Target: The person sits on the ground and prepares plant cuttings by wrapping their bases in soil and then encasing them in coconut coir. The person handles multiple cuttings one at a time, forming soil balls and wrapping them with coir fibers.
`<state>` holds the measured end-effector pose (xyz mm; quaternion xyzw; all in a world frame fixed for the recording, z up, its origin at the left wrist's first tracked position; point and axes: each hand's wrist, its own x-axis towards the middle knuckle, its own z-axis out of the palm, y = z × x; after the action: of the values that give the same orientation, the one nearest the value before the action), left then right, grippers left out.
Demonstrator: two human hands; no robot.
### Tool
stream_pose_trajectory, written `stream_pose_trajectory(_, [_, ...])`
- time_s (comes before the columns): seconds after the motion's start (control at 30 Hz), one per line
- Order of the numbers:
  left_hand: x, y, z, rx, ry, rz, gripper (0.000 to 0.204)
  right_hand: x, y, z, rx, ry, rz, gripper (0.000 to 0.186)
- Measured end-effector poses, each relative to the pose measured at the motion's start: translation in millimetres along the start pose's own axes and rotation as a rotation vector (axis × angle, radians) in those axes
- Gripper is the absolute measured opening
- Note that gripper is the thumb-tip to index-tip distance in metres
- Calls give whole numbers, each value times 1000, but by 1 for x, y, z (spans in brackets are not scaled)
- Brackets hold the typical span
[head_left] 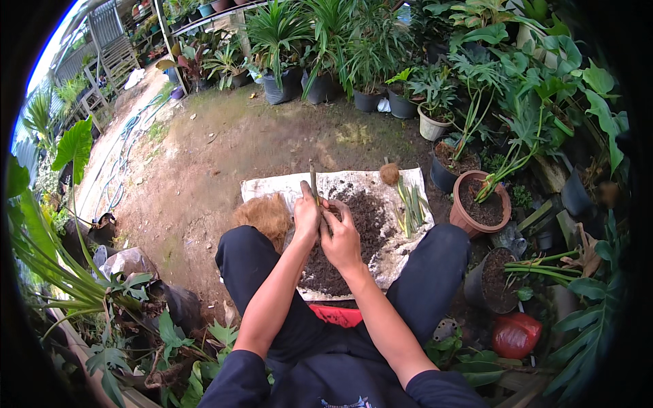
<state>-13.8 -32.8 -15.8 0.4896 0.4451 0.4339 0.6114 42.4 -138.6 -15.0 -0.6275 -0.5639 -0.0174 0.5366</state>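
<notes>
Both hands meet over a white sack (269,188) spread on the ground, at a slim greenish-brown plant stem (313,178) held upright. My left hand (307,216) is closed round the stem. My right hand (343,239) has its fingers bent in against it from the right; the lower part of the stem is hidden by the hands. Beneath them lies a heap of dark soil (367,217). To the left sits a clump of brown coconut fibre (262,216). Right of the soil are a small fibre ball (390,174) and several green cuttings (411,209).
Potted plants line the far side, among them a black pot (281,87). A terracotta pot (480,202) and a dark pot (491,280) stand at the right. Something red (337,315) shows between my knees. A blue hose (124,153) runs along the far-left ground.
</notes>
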Motion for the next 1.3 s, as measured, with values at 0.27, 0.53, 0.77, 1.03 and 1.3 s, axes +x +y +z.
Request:
stream_pose_trajectory(0.27, [-6, 19, -3, -172, -361, -244, 85, 17, 9, -36, 78, -154, -7, 44])
stream_pose_trajectory(0.53, [-13, 24, 4, -388, -469, -278, 66, 19, 11, -38, 159, -247, 67, 50])
stream_pose_trajectory(0.77, [-12, 19, 6, -363, -405, -337, 79, 21, 17, -34, 79, -149, -17, 31])
stream_pose_trajectory(1.03, [-7, 3, 2, -427, -209, -324, 76, 9, 14, -8, 74, -186, -42, 27])
stream_pose_trajectory(1.3, [-8, 13, 7, -367, -128, -235, 68, 5, 7, -11, 88, -238, 27, 39])
